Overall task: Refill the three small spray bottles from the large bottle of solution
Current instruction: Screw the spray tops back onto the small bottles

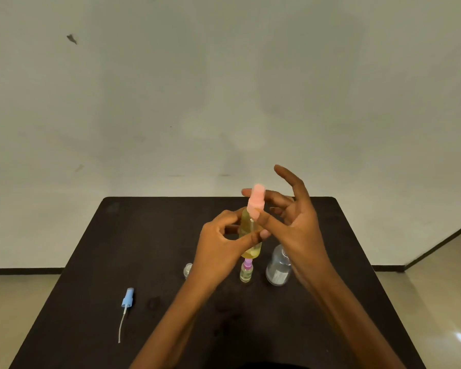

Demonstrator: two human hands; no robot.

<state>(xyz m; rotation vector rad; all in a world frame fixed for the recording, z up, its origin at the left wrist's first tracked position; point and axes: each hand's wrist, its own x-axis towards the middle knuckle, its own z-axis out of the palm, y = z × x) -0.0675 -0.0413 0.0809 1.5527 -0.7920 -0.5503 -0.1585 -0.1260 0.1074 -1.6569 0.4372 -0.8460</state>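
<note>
My left hand (218,249) grips a small spray bottle (250,235) full of yellow liquid, held upright above the table. My right hand (293,222) pinches its pink spray top (256,199) between thumb and fingers, the other fingers spread upward. Below them a second small bottle (246,272) with a purple top and some yellowish liquid stands on the black table (117,235). To its right stands the large clear bottle (277,267), partly hidden by my right wrist. A third small clear bottle (187,270) without a top peeks out left of my left hand.
A blue spray top (127,298) with its long dip tube lies on the table at the front left. A plain wall rises behind the table, with tiled floor on both sides.
</note>
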